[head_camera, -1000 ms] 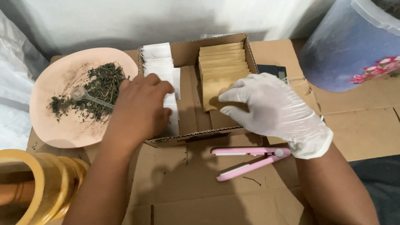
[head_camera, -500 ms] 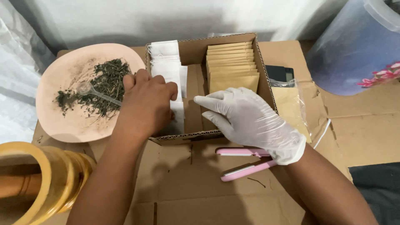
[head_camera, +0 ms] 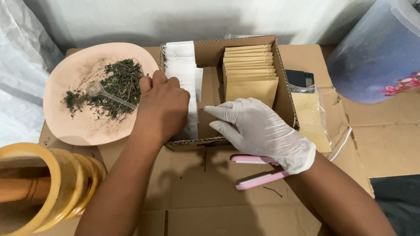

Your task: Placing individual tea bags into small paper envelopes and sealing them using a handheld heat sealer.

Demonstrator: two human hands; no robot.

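Inside the open cardboard box [head_camera: 205, 50], the bare left hand [head_camera: 162, 107] lies curled over a row of white paper sachets [head_camera: 181, 61], fingers pressed down on them; whether it pinches one cannot be told. Just beside it the gloved right hand [head_camera: 258, 126] rests with fingers spread flat, holding nothing, in front of a row of upright tan envelopes [head_camera: 250, 72]. The box stands on flattened cardboard [head_camera: 389, 144] against a pale wall. To its left sits a pink plate [head_camera: 83, 126] of dried green herb [head_camera: 116, 87] with a clear spoon [head_camera: 103, 92]. A pink sealer [head_camera: 258, 177] lies below the box, and a bagged tan packet [head_camera: 310, 118] lies to its right, near a blue tub [head_camera: 376, 52].
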